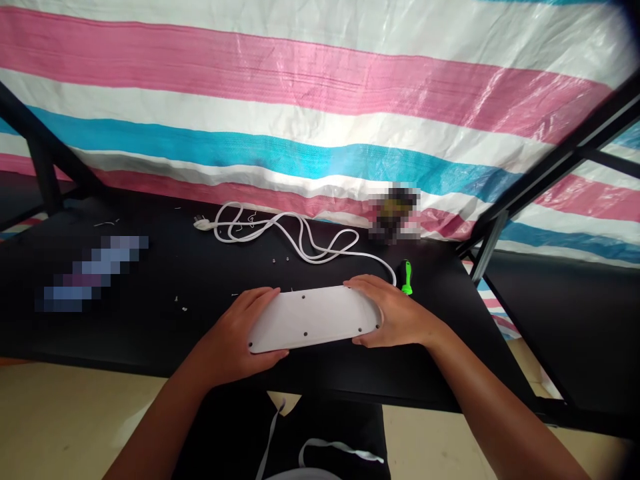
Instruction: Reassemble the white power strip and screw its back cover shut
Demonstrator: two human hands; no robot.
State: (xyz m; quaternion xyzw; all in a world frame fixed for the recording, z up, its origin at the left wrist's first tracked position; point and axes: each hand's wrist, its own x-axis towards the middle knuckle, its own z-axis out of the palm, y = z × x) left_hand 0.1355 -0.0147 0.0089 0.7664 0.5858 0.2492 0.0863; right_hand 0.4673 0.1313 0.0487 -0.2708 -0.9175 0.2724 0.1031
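A white power strip (330,317) lies between my hands, its flat back with several dark screw holes facing up. My left hand (237,333) wraps around its left end, thumb on the near edge. Around the right end my right hand (390,310) is closed, fingers over the far edge and thumb along the near one. From behind the right end a white cord (320,257) loops back across the table to its plug (203,224). Just beyond my right hand lies a black and green screwdriver (407,277); its tip is hidden. The strip's socket side faces down, out of sight.
The black table (165,340) carries small screws (274,261) and white scraps (185,309). Blurred items lie at the left (93,273) and at the back right (395,212). A striped plastic sheet (300,87) hangs behind, with black metal frame bars (540,160) on both sides.
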